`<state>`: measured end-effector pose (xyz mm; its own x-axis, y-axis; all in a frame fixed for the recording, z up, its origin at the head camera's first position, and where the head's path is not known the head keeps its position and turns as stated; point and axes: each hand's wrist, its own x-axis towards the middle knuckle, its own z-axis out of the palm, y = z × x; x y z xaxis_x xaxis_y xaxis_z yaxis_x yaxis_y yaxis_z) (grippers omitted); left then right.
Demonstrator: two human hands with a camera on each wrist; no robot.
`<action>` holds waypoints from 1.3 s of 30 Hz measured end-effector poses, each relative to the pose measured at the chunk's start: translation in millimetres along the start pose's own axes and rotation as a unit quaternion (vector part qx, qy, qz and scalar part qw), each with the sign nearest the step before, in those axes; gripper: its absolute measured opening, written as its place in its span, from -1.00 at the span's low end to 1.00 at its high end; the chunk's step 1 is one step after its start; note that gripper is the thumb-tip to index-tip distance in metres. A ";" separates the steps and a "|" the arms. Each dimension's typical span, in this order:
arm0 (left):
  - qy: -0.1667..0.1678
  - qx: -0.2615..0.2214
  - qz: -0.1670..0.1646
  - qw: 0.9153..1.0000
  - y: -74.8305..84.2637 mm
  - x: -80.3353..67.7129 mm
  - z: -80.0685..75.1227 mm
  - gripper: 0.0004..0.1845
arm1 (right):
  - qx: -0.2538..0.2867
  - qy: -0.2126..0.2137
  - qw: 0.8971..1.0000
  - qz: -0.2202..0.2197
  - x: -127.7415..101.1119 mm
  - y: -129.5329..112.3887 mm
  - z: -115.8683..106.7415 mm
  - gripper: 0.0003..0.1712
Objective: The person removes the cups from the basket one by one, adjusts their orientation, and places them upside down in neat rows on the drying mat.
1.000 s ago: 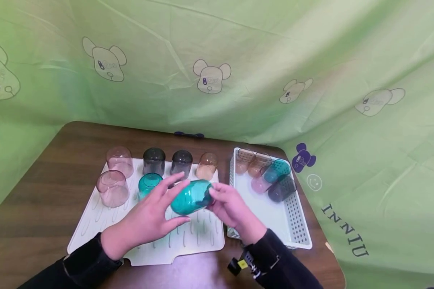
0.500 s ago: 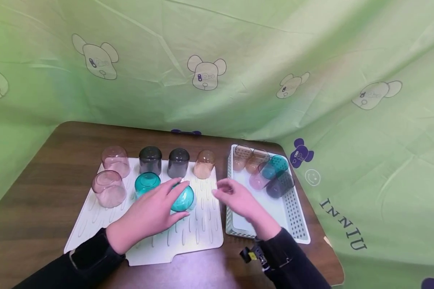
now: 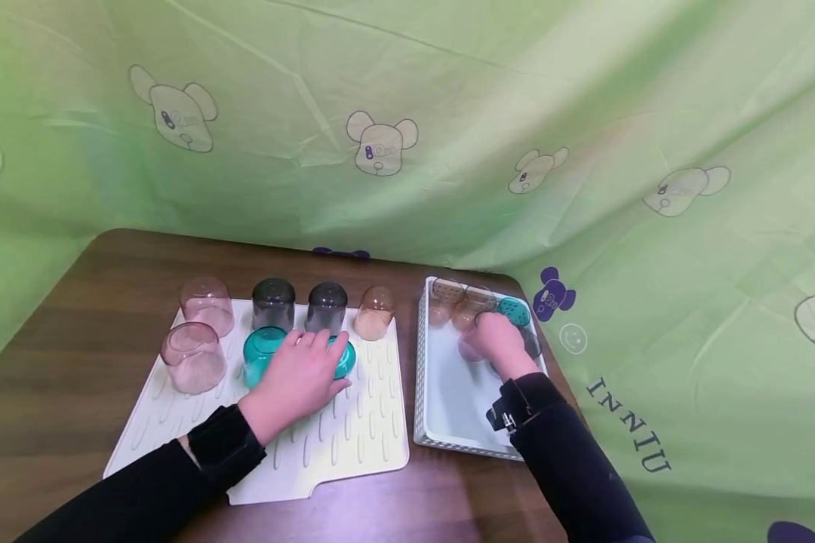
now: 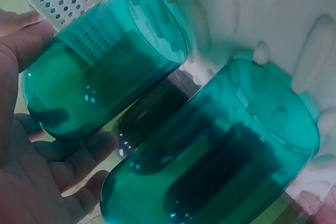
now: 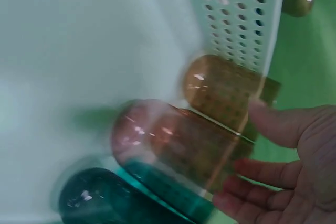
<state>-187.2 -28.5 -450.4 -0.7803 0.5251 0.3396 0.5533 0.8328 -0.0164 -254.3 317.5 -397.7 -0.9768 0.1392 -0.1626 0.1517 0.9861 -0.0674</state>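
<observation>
My left hand [image 3: 295,385] rests over an upside-down teal glass [image 3: 345,358] standing on the white draining mat [image 3: 339,452]. In the left wrist view its thumb and fingers lie around the base end of that teal glass [image 4: 105,66], and a second teal glass [image 4: 220,150] stands beside it. My right hand [image 3: 499,339] is inside the white basket [image 3: 421,377] over the glasses. The right wrist view shows its fingers spread near the rims of a brown glass [image 5: 220,87] and a pink glass [image 5: 136,129], with a teal glass [image 5: 163,187] beside them.
Two pink glasses [image 3: 193,358], two dark grey glasses [image 3: 274,302] and a brown glass [image 3: 375,313] stand upside down on the mat. More brown glasses [image 3: 443,302] line the basket's far end. A green curtain [image 3: 448,188] hangs behind the wooden table [image 3: 61,362].
The teal glass passed from both hands to the mat under my left hand. My right hand let go of it and moved right into the basket.
</observation>
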 end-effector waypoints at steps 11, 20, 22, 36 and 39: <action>-0.032 -0.013 -0.043 0.998 -1.9 2.6 3.1 -0.12 | 0.028 0.013 0.999 0.008 1.4 6.3 6.3 -0.72; -0.033 -0.035 -0.055 0.997 -2.7 3.7 4.9 -0.07 | 0.060 0.076 0.994 -0.043 -41.0 -9.9 -45.2 -0.83; -0.029 -0.054 -0.061 0.996 -1.7 2.9 3.5 -0.05 | 0.103 0.095 0.989 -0.047 -56.4 -16.2 -56.4 -0.82; 0.195 -0.322 0.107 0.920 23.8 2.4 -30.8 -0.02 | 0.759 -0.101 0.590 -0.256 -113.1 -68.6 12.4 -0.63; 0.214 -0.321 0.134 0.913 24.2 1.7 -29.9 -0.07 | 0.796 -0.181 0.524 -0.242 -116.0 -76.8 30.0 -0.57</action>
<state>-166.4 -12.7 -422.1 -0.4823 0.4646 0.7426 0.8717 0.3380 0.3547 -148.0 222.9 -403.2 -0.9102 -0.4029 0.0962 0.1146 -0.4683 -0.8761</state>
